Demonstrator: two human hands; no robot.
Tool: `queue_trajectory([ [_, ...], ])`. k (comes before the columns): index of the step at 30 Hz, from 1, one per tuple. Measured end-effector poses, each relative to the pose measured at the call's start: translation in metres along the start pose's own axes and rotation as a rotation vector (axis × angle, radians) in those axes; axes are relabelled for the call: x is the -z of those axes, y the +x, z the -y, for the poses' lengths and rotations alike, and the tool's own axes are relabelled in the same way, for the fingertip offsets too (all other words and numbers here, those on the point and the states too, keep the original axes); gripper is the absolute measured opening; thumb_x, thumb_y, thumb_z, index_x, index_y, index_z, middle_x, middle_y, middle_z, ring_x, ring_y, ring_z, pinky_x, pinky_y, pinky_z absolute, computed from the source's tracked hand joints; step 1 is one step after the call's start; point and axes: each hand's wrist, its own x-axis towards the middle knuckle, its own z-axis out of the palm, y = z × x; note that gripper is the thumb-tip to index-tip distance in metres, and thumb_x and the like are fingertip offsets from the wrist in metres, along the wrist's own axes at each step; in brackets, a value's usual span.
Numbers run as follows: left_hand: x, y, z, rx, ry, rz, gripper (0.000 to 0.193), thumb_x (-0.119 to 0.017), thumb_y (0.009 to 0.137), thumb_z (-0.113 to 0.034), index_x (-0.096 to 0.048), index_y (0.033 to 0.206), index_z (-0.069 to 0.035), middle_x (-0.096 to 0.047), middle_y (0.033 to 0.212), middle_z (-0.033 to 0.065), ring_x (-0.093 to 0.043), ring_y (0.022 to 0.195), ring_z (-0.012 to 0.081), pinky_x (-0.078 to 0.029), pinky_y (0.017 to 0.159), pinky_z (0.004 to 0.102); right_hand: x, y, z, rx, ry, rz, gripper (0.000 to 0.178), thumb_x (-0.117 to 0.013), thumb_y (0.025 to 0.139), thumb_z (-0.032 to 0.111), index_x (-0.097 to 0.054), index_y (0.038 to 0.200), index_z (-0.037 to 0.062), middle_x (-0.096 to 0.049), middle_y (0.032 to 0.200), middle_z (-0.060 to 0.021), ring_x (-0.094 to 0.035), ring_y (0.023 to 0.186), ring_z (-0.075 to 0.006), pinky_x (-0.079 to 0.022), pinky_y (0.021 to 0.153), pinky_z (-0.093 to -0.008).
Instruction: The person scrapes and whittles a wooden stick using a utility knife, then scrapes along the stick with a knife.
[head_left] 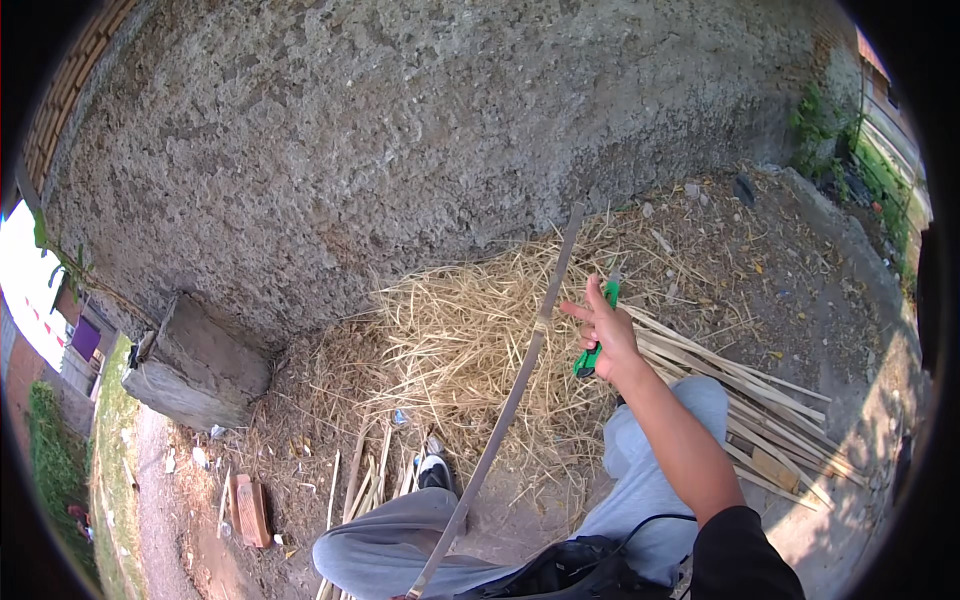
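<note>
A green utility knife [587, 362] lies across the palm of my right hand [612, 338], held there with its blade end pointing up and away. The index and middle fingers stick out to the left, toward a long, narrow bamboo strip [508, 408]. This strip slants from the lower edge, over my lap, up to the wall's foot; a paler joint shows partway along it. My fingers look apart from the strip. At its lower end only a tiny brownish patch shows, and my left hand cannot be made out.
Thin shavings [470, 340] form a heap before a rough wall [400, 140]. Split bamboo strips [770, 420] lie beside my right knee, with more strips [370, 470] near my left shoe [433, 473]. A concrete block [205, 350] and a reddish brick [250, 510] are at left.
</note>
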Motion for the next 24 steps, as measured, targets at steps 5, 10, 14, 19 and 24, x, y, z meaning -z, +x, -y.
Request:
queue_trajectory([
  [5, 0.008, 0.006, -0.007, -0.01, -0.086, 0.052, 0.025, -0.046, 0.102, -0.025, -0.059, 0.101, -0.004, -0.061, 0.069, 0.0223, -0.062, 0.061, 0.0373, -0.046, 0.053, 0.0448, 0.006, -0.004, -0.019, -0.135, 0.013, 0.432, 0.023, -0.06, 0.098, 0.024, -0.058, 0.112, 0.0045, -0.066, 0.119, -0.016, -0.034, 0.048, -0.0011, -0.032, 0.045, -0.0186],
  [10, 0.017, 0.002, 0.015, 0.138, -0.482, 0.264, 0.035, -0.049, 0.101, -0.036, -0.061, 0.096, -0.004, -0.06, 0.068, 0.0185, -0.058, 0.06, 0.0351, -0.043, 0.054, 0.0415, -0.005, -0.018, -0.016, 0.025, -0.12, 0.508, 0.024, -0.062, 0.096, 0.013, -0.063, 0.116, -0.0001, -0.07, 0.104, -0.0083, -0.039, 0.048, -0.002, -0.034, 0.045, -0.0203],
  [14, 0.046, 0.014, -0.028, 0.197, -0.242, 0.455, 0.034, -0.06, 0.095, -0.037, -0.064, 0.102, -0.004, -0.064, 0.074, 0.0143, -0.059, 0.066, 0.0356, -0.046, 0.06, 0.0438, -0.006, -0.019, -0.021, 0.066, -0.135, 0.419, 0.024, -0.074, 0.087, 0.01, -0.066, 0.106, -0.0008, -0.071, 0.092, -0.0081, -0.043, 0.047, -0.003, -0.034, 0.044, -0.0206],
  [19, 0.069, 0.059, -0.102, -0.404, 0.278, -0.095, 0.033, -0.069, 0.088, -0.03, -0.065, 0.105, -0.002, -0.067, 0.079, 0.0156, -0.064, 0.075, 0.0375, -0.051, 0.068, 0.0444, -0.009, -0.017, -0.027, 0.089, -0.17, 0.32, 0.026, -0.081, 0.08, 0.011, -0.068, 0.098, -0.0011, -0.07, 0.082, -0.0082, -0.046, 0.047, -0.0043, -0.034, 0.043, -0.0208],
  [24, 0.035, 0.159, -0.111, -0.4, -0.222, 0.159, 0.054, -0.06, 0.096, -0.04, -0.051, 0.129, 0.0, -0.062, 0.121, 0.0219, -0.063, 0.111, 0.0377, -0.047, 0.098, 0.0455, -0.01, -0.015, -0.034, 0.149, -0.296, 0.329, 0.026, -0.082, 0.08, 0.013, -0.069, 0.097, -0.0016, -0.071, 0.082, -0.0075, -0.053, 0.054, -0.0044, -0.036, 0.044, -0.0218],
])
